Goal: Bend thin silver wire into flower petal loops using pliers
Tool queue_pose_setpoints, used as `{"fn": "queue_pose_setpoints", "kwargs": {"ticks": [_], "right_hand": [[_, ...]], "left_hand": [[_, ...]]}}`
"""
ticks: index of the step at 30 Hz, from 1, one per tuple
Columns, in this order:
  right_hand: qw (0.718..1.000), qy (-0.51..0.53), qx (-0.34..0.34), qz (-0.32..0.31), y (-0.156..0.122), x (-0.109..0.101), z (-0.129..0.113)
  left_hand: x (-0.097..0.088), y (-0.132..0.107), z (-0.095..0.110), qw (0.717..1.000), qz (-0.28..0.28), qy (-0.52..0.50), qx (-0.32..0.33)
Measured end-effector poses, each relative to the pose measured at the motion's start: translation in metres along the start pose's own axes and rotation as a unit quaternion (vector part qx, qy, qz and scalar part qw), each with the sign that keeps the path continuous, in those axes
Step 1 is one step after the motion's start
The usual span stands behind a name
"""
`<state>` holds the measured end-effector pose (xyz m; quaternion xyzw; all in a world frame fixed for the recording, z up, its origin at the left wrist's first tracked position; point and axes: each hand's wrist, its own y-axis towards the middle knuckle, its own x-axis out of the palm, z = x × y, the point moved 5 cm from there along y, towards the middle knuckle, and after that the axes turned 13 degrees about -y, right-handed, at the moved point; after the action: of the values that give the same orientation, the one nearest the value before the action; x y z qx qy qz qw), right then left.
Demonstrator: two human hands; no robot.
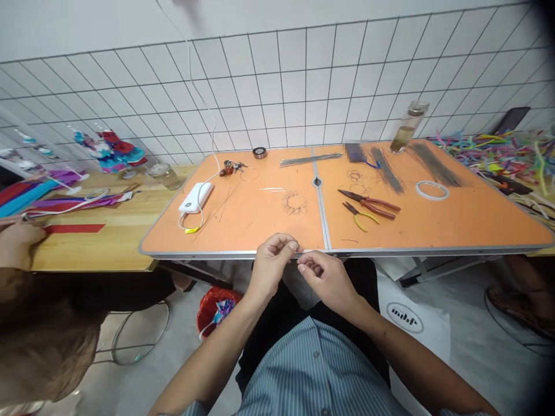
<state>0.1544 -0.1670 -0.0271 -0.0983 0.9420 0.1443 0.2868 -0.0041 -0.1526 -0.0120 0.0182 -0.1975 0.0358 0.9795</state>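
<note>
My left hand (pixel 269 264) is closed in a pinch at the front edge of the orange table (pixel 243 231). Close beside it, my right hand (pixel 329 282) has its thumb and fingers pressed together too. Whatever lies between the fingertips is too small to make out. Beyond my hands sits a ring of thin looped wire (pixel 295 203). To the right rest red-handled pliers (pixel 373 202) and smaller yellow-handled pliers (pixel 361 217). Farther back lie bundles of straight wire (pixel 310 160), and a small wire spool (pixel 259 152) stands near the wall.
At left are a white power bank (pixel 196 197) with a cable, and keys (pixel 234 167). A glass bottle (pixel 407 128) and a white ring (pixel 432 190) are at right. Another person's hand (pixel 19 242) holds red ribbon (pixel 76 229). A red basket (pixel 208 315) stands on the floor.
</note>
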Motion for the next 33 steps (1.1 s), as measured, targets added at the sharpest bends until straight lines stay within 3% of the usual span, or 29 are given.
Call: {"fn": "queue_pose_setpoints", "kwargs": {"ticks": [7,12,15,19,25,28,30,31,33], "right_hand": [[0.999,-0.008,-0.034,0.006,-0.018,-0.003,0.012],[0.999,-0.007,-0.034,0.008,-0.02,-0.014,0.021],[0.999,0.02,-0.007,0.029,-0.023,-0.026,0.032],[0.985,0.147,0.079,0.055,-0.029,-0.036,0.054],[0.94,0.258,0.112,0.193,-0.042,-0.049,0.076],[0.931,0.247,0.108,0.247,-0.043,-0.069,0.079],[0.941,0.21,0.11,0.242,-0.038,-0.084,0.078],[0.948,0.191,0.113,0.229,-0.035,-0.09,0.077],[0.958,0.169,0.127,0.196,-0.026,-0.098,0.075]], "left_hand": [[-0.004,-0.021,0.0,0.992,0.0,0.123,0.016],[-0.009,-0.03,-0.004,0.992,0.008,0.129,0.001],[-0.006,-0.031,-0.007,0.991,-0.002,0.135,-0.004],[0.005,-0.028,-0.02,0.995,-0.003,0.095,-0.041],[0.025,-0.026,-0.048,0.992,-0.032,0.008,-0.12],[0.018,0.004,-0.038,0.993,-0.045,0.031,-0.105],[0.006,0.048,-0.013,0.993,-0.019,0.115,-0.003],[0.0,0.074,0.0,0.983,-0.004,0.173,0.055],[-0.004,0.128,0.018,0.936,0.014,0.33,0.119]]}}
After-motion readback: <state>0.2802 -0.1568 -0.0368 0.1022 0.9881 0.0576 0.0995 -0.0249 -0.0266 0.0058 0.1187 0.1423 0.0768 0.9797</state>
